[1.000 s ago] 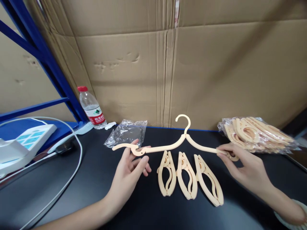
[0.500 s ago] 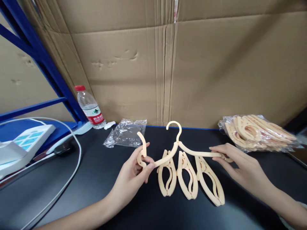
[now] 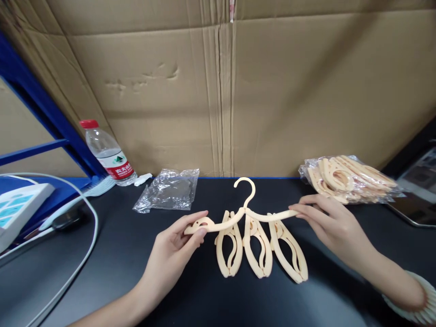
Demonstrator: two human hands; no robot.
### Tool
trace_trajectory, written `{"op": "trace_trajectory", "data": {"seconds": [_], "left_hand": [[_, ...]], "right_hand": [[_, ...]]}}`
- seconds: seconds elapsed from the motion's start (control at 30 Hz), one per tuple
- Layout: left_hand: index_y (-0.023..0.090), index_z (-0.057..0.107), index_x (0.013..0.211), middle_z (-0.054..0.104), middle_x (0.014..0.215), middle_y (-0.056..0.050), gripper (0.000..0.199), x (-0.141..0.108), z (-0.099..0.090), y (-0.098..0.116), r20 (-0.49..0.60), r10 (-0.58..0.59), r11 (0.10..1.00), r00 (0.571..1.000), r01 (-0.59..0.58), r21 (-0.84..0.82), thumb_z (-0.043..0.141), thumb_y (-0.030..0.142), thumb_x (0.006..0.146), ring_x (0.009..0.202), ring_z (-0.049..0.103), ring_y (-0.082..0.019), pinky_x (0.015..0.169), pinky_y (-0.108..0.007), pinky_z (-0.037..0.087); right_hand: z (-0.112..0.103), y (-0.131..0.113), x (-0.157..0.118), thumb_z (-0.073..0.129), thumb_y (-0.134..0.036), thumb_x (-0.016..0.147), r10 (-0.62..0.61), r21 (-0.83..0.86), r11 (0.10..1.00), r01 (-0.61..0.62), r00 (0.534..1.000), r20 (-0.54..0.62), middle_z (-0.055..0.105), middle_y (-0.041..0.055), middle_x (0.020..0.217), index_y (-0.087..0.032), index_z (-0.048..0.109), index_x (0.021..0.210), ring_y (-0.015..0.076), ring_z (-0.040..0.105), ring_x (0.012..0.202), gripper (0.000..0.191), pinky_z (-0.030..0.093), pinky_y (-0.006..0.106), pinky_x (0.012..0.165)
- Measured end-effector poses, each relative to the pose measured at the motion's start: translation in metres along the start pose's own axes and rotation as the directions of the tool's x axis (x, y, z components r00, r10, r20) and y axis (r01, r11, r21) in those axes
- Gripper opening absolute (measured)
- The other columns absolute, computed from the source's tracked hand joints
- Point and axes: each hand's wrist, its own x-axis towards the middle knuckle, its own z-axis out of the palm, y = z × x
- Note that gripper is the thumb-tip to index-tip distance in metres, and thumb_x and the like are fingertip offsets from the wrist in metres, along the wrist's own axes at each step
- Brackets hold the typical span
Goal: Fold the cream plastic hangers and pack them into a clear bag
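Note:
A cream folding hanger is spread wide above the black table, its hook pointing up. My left hand is closed on the hanger's left end, thumb below and fingers behind. Its right arm ends in the pinch of my right hand, whose fingertips cover the tip. Beneath and behind the hanger lie three folded cream hangers: a left one, a middle one and a right one. The held hanger overlaps their upper ends in the picture.
Bagged folded hangers lie at the back right, beside a dark screen-like object. Crumpled clear plastic and a red-capped bottle stand along the cardboard wall. A white cable loops at the left.
The hanger's left end piece, which stuck up before, now lies folded down in my left hand. My right fingers have shifted on the right arm's tip. The view has shifted slightly.

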Motion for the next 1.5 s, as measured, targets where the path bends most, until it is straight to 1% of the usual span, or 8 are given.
{"op": "trace_trajectory", "data": {"seconds": [0.2, 0.43, 0.73, 1.03, 1.13, 1.3, 1.4, 1.5], "left_hand": [[0.023, 0.070, 0.104, 0.071, 0.084, -0.002, 0.032, -0.001, 0.003, 0.001, -0.001, 0.035, 0.999, 0.999, -0.035, -0.006, 0.072, 0.035, 0.075, 0.068, 0.062, -0.014, 0.064, -0.023, 0.055], [0.021, 0.067, 0.104, 0.069, 0.078, -0.002, 0.028, -0.003, 0.003, -0.002, -0.021, 0.049, 0.999, 0.999, -0.049, -0.003, 0.069, 0.035, 0.080, 0.068, 0.063, -0.014, 0.068, -0.023, 0.055], [0.019, 0.061, 0.109, 0.070, 0.085, -0.002, 0.033, -0.002, 0.001, -0.003, -0.093, 0.006, 0.996, 0.996, -0.014, -0.087, 0.069, 0.036, 0.081, 0.073, 0.065, -0.013, 0.075, -0.024, 0.055], [0.018, 0.060, 0.107, 0.066, 0.083, -0.001, 0.032, -0.001, 0.003, -0.002, -0.091, -0.002, 0.993, 0.996, -0.009, -0.115, 0.070, 0.033, 0.080, 0.071, 0.061, -0.012, 0.072, -0.022, 0.052], [0.018, 0.058, 0.110, 0.064, 0.081, -0.001, 0.036, -0.003, 0.005, 0.000, -0.042, 0.014, 0.987, 0.999, -0.020, -0.162, 0.071, 0.031, 0.079, 0.068, 0.059, -0.012, 0.063, -0.022, 0.050], [0.018, 0.059, 0.108, 0.062, 0.075, 0.000, 0.036, -0.011, 0.011, 0.005, 0.064, -0.008, 0.977, 0.998, 0.021, -0.210, 0.073, 0.030, 0.076, 0.064, 0.055, -0.011, 0.057, -0.021, 0.048], [0.019, 0.059, 0.105, 0.061, 0.073, 0.001, 0.032, -0.016, 0.016, 0.008, 0.119, -0.028, 0.974, 0.993, 0.054, -0.218, 0.072, 0.027, 0.076, 0.064, 0.054, -0.011, 0.054, -0.019, 0.046], [0.018, 0.058, 0.101, 0.060, 0.071, 0.001, 0.030, -0.019, 0.021, 0.008, 0.156, -0.027, 0.968, 0.987, 0.065, -0.242, 0.073, 0.025, 0.076, 0.062, 0.054, -0.011, 0.052, -0.019, 0.045]], "right_hand": [[-0.005, 0.001, -0.003, 0.041, -0.004, 0.090, 0.009, -0.032, 0.999, -0.008, 1.000, 0.017, 0.061, 0.0112, 0.110, -0.022, 0.066, 0.106, 0.0205, 0.061, 0.081, 0.035, 0.051, 0.037, 0.071], [-0.002, -0.008, 0.002, 0.044, -0.006, 0.091, 0.054, 0.196, 0.979, -0.063, 0.997, 0.048, 0.049, 0.0133, 0.136, -0.020, 0.066, 0.105, 0.0257, 0.058, 0.115, 0.030, 0.054, 0.041, 0.091], [-0.005, -0.018, 0.003, 0.054, -0.010, 0.089, 0.151, 0.297, 0.945, -0.140, 0.988, -0.015, 0.056, 0.0101, 0.134, -0.020, 0.070, 0.102, 0.0242, 0.062, 0.113, 0.023, 0.054, 0.038, 0.097], [-0.007, -0.015, 0.005, 0.047, -0.012, 0.092, 0.083, 0.501, 0.851, -0.158, 0.982, 0.169, 0.069, 0.0065, 0.112, -0.024, 0.064, 0.110, 0.0202, 0.065, 0.104, 0.027, 0.056, 0.038, 0.091], [-0.010, -0.017, 0.006, 0.048, -0.015, 0.092, 0.079, 0.629, 0.746, -0.220, 0.967, 0.244, 0.070, 0.0076, 0.108, -0.024, 0.064, 0.107, 0.0222, 0.065, 0.104, 0.023, 0.056, 0.040, 0.089], [-0.008, -0.038, 0.005, 0.055, -0.021, 0.090, 0.211, 0.813, 0.430, -0.392, 0.919, 0.331, 0.062, 0.0119, 0.115, -0.022, 0.063, 0.101, 0.0230, 0.064, 0.105, 0.014, 0.058, 0.036, 0.084], [-0.004, -0.056, 0.004, 0.057, -0.023, 0.090, 0.248, 0.868, 0.245, -0.433, 0.893, 0.375, 0.061, 0.0110, 0.115, -0.025, 0.055, 0.112, 0.0212, 0.066, 0.097, 0.022, 0.060, 0.034, 0.078], [-0.001, -0.072, 0.003, 0.060, -0.024, 0.088, 0.312, 0.872, 0.153, -0.465, 0.860, 0.404, 0.063, 0.0089, 0.110, -0.028, 0.048, 0.113, 0.0205, 0.069, 0.090, 0.028, 0.061, 0.033, 0.072]]}}
